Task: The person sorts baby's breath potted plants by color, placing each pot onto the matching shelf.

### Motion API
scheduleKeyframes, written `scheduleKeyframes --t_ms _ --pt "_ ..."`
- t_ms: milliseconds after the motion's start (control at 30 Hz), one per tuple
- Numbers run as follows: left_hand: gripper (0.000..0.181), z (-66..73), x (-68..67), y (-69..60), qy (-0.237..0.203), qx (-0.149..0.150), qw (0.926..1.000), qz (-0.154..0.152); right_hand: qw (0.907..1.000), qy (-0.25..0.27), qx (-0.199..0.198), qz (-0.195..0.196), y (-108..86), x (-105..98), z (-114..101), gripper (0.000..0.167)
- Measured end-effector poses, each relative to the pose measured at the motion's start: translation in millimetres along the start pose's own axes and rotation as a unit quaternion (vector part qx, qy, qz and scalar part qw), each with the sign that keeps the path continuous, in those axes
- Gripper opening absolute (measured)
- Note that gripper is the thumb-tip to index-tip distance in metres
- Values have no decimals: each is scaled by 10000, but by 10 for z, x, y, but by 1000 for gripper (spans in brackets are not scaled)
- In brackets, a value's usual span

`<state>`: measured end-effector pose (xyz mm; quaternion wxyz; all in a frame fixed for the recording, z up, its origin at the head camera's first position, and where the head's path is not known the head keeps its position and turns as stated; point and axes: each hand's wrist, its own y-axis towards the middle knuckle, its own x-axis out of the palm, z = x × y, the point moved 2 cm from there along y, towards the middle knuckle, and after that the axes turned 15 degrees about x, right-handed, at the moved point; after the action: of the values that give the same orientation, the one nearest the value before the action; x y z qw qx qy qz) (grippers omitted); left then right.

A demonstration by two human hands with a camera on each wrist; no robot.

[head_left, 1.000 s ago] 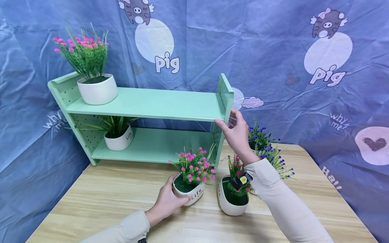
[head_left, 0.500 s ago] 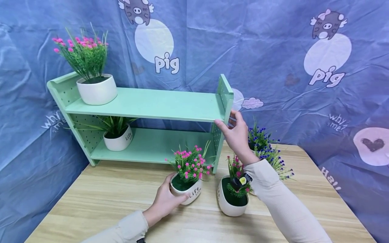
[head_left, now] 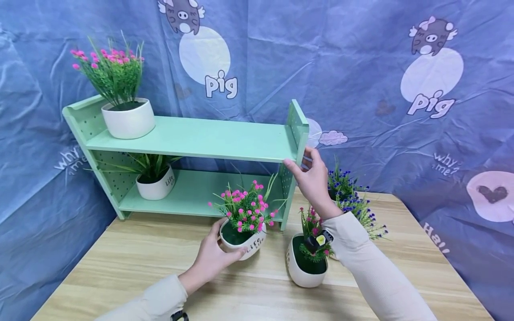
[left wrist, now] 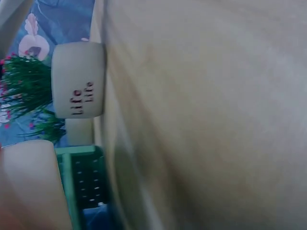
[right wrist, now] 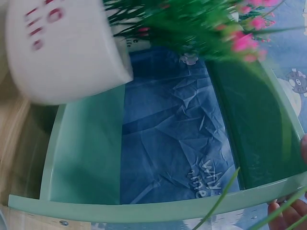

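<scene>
My left hand grips a white "Life" pot of pink flowers, thumb on its front and fingers round its left side. The pot is tilted, just in front of the green shelf's lower tier; in the left wrist view the held pot is off the tabletop. My right hand holds the shelf's right side panel, thumb at the front edge, other fingers behind. A second pink-flowered pot stands on the table below my right wrist; the left wrist view shows it too.
A white pot of pink flowers stands at the left of the top tier. Below it, a grassy plant's pot sits on the lower tier. Blue-flowered plants stand behind my right forearm. A blue printed cloth hangs behind the table.
My left hand and its flower pot have moved slightly left and up in the head view, towards the shelf's lower tier. The right hand keeps its hold on the side panel.
</scene>
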<state>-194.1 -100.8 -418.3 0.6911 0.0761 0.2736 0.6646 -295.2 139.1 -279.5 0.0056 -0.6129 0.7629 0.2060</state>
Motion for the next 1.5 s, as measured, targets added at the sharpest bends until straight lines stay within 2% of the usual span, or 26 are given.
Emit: scheduleKeyframes --t_ms 200,367,733,967,1167,1333,1500 --pt "95 213 -196 136 97 295 9995 53 10000 -78 7 7 -2 -14 13 60" --pt "98 425 -418 274 217 444 9987 80 10000 -22 44 13 4 -23 -1 59" --pt "83 797 -894 650 548 1174 9907 416 9999 -76 94 -5 -1 -44 -20 60" --pt "79 1016 -1067 785 678 1557 9849 347 9997 -137 207 -25 14 -29 -42 57" --pt "78 1177 -1164 886 692 1634 9821 633 9998 -156 121 -22 0 -40 -41 59" --pt "78 1291 -1285 1003 750 1527 9811 921 9999 -115 56 -26 -5 -37 -18 60" --pt "81 1361 -1423 1175 876 1384 9799 1142 9999 -142 52 6 -9 -27 -14 59"
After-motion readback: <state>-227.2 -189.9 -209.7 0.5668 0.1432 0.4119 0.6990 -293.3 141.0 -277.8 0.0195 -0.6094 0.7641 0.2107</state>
